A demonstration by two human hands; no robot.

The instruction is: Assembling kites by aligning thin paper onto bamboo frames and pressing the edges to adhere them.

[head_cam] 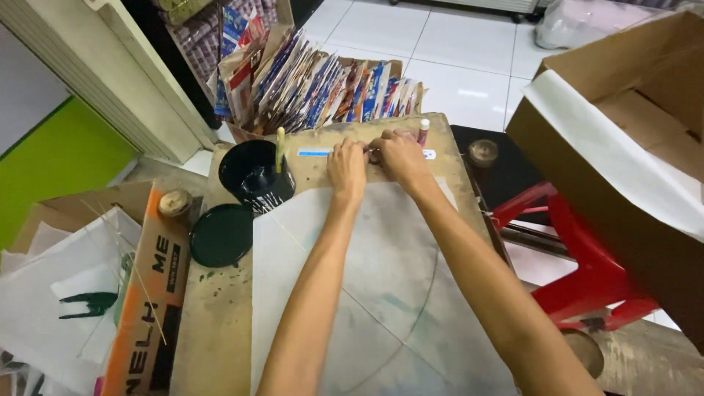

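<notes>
Where both fingertips meet, perhaps tape roll (pixel 374 155) between left hand (pixel 347 170), right hand (pixel 400 156).

A black cup (pixel 254 176) with a stick is seen beside a black lid (pixel 221 235); a red stool (pixel 587 271) and cardboard box (pixel 623 147) are placed nearby.

A pot (pixel 256 174) stands left of both hands (pixel 347 170), its lid (pixel 221 235) before it.
</notes>
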